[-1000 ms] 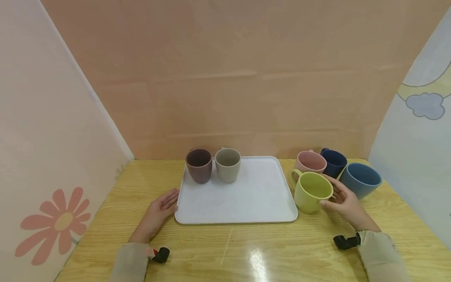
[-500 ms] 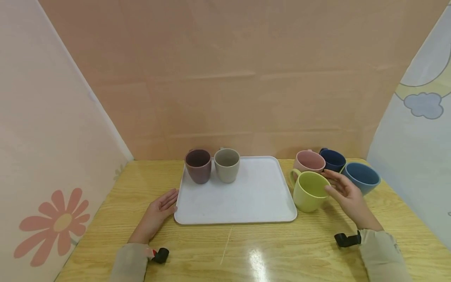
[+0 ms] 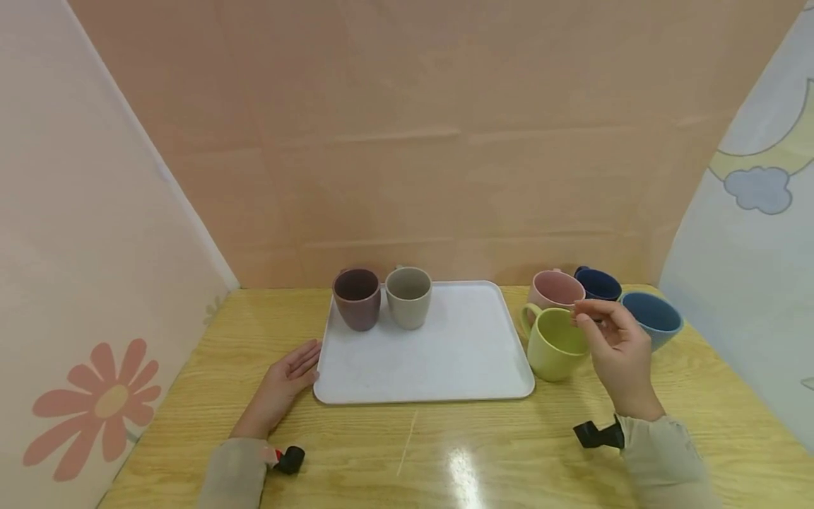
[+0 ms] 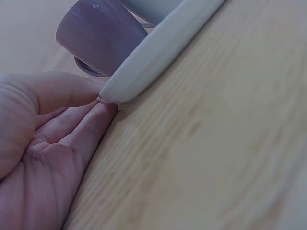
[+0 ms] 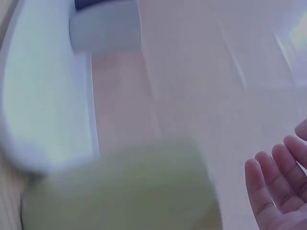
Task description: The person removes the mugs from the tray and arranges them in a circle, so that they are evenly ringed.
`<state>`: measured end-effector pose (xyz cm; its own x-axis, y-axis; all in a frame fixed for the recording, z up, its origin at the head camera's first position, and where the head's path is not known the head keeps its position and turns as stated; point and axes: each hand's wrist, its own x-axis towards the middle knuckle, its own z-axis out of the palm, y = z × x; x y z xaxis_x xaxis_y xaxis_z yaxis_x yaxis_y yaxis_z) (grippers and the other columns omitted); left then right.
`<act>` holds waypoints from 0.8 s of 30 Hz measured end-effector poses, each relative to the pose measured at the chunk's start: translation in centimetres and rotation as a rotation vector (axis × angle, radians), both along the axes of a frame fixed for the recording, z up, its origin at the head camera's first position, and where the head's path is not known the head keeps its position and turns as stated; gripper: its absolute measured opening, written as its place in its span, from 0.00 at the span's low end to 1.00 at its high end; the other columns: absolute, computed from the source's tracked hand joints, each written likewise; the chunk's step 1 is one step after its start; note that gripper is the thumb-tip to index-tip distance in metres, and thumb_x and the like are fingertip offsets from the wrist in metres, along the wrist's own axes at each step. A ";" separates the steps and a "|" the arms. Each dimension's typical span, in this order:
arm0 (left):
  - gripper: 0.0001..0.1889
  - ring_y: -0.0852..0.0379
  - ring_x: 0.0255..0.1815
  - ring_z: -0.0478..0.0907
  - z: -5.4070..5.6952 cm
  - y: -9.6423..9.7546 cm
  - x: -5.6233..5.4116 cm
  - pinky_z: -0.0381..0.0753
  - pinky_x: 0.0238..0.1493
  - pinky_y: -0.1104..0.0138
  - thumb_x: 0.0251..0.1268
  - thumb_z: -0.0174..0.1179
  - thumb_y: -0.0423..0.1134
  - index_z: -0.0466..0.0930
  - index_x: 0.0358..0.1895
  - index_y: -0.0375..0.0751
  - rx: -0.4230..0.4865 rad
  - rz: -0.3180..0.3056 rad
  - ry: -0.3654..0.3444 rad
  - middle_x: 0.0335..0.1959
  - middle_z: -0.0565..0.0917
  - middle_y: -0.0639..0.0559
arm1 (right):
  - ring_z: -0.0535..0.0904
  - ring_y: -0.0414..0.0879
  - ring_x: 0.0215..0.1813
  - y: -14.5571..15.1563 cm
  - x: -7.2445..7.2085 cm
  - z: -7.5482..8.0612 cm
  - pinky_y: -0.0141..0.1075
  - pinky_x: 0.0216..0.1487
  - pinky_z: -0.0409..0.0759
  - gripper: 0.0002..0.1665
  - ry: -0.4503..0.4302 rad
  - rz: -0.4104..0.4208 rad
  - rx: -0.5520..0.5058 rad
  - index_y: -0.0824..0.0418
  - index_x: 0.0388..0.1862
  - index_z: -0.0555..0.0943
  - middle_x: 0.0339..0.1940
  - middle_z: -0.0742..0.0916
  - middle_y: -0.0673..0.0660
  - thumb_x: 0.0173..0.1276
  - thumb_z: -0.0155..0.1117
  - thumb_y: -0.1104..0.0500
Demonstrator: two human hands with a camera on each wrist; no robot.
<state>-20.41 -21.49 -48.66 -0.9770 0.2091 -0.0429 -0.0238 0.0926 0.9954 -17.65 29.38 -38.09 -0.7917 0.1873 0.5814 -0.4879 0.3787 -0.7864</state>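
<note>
My left hand (image 3: 282, 385) rests on the wood table at the left edge of a white rectangular tray (image 3: 432, 360). Its fingers are fairly straight, and in the left wrist view the thumb and fingertips touch the tray's rim (image 4: 148, 62). On the tray's back left stand a brown-purple mug (image 3: 358, 300) and a beige mug (image 3: 409, 297). My right hand (image 3: 623, 353) hovers just above and right of a yellow-green mug (image 3: 550, 353), fingers loosely bent and holding nothing. That mug stands upright on the table beside the tray's right edge, its handle turned left.
Behind the yellow-green mug are a pink mug (image 3: 553, 283) and a dark navy mug (image 3: 598, 283). A blue mug (image 3: 658, 318) stands beyond my right hand, partly hidden by it. An orange-tan backdrop (image 3: 394, 177) rises behind the table, with patterned side panels left and right.
My right hand has let go of the yellow-green mug and risen off its right side. The mug has stayed beside the tray. My left hand has kept its place at the tray edge.
</note>
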 end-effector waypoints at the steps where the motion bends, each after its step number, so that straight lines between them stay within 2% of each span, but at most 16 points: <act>1: 0.34 0.45 0.77 0.60 0.0 0.0 0.0 0.71 0.62 0.79 0.74 0.58 0.28 0.55 0.79 0.30 0.005 0.000 -0.007 0.77 0.63 0.38 | 0.84 0.38 0.45 -0.7 0.0 0.0 0.21 0.51 0.80 0.11 0.011 0.019 0.011 0.79 0.51 0.79 0.45 0.86 0.54 0.71 0.59 0.76; 3: 0.34 0.45 0.77 0.60 -0.1 0.1 0.0 0.71 0.62 0.79 0.74 0.58 0.28 0.55 0.79 0.30 0.008 -0.005 -0.009 0.78 0.63 0.38 | 0.83 0.37 0.48 -1.9 0.0 0.0 0.20 0.52 0.79 0.12 0.035 0.045 0.054 0.77 0.50 0.80 0.45 0.86 0.52 0.69 0.60 0.77; 10: 0.35 0.42 0.78 0.57 -0.3 0.2 -0.2 0.71 0.62 0.79 0.74 0.57 0.28 0.52 0.79 0.28 0.031 -0.033 0.004 0.78 0.60 0.34 | 0.83 0.35 0.49 -6.2 -1.6 -0.2 0.22 0.51 0.80 0.14 0.078 0.205 0.118 0.73 0.48 0.83 0.45 0.86 0.60 0.65 0.62 0.79; 14: 0.35 0.50 0.76 0.61 -0.3 -0.1 -0.3 0.71 0.62 0.78 0.74 0.59 0.29 0.54 0.79 0.29 0.015 -0.017 0.003 0.78 0.61 0.36 | 0.83 0.41 0.50 -8.3 -2.9 -0.6 0.30 0.53 0.83 0.15 0.086 0.328 0.167 0.72 0.49 0.82 0.47 0.86 0.63 0.64 0.63 0.79; 17: 0.35 0.60 0.73 0.66 -0.2 -0.3 -0.2 0.72 0.62 0.78 0.73 0.59 0.30 0.55 0.79 0.30 0.014 -0.008 0.003 0.78 0.62 0.37 | 0.82 0.50 0.54 -9.7 -3.9 -0.8 0.40 0.56 0.84 0.16 0.027 0.409 0.181 0.70 0.53 0.81 0.51 0.84 0.64 0.66 0.64 0.77; 19: 0.36 0.64 0.72 0.67 -0.3 -0.4 -0.2 0.72 0.62 0.78 0.73 0.60 0.30 0.54 0.79 0.30 0.017 -0.013 0.004 0.78 0.62 0.37 | 0.81 0.55 0.57 -10.6 -4.7 -1.0 0.46 0.59 0.83 0.17 -0.062 0.431 0.156 0.70 0.55 0.80 0.55 0.83 0.64 0.68 0.65 0.73; 21: 0.36 0.64 0.72 0.67 -0.3 -0.4 -0.1 0.72 0.62 0.78 0.73 0.60 0.30 0.54 0.79 0.30 0.023 -0.018 0.005 0.78 0.62 0.37 | 0.79 0.57 0.60 -11.5 -5.5 -1.1 0.50 0.62 0.80 0.19 -0.158 0.431 0.111 0.70 0.58 0.78 0.58 0.82 0.64 0.68 0.67 0.71; 24: 0.36 0.57 0.75 0.64 -0.2 -0.3 -0.1 0.71 0.62 0.78 0.74 0.59 0.30 0.53 0.79 0.30 0.031 -0.024 0.006 0.78 0.61 0.36 | 0.78 0.60 0.63 -12.7 -6.9 -1.5 0.53 0.64 0.78 0.25 -0.243 0.395 0.097 0.69 0.61 0.77 0.61 0.81 0.65 0.66 0.71 0.67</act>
<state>-20.46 -21.83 -48.88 -0.9720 0.2331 -0.0300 -0.0158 0.0626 0.9979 -24.55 16.69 -39.55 -0.9067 -0.2019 0.3704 -0.4157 0.2780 -0.8660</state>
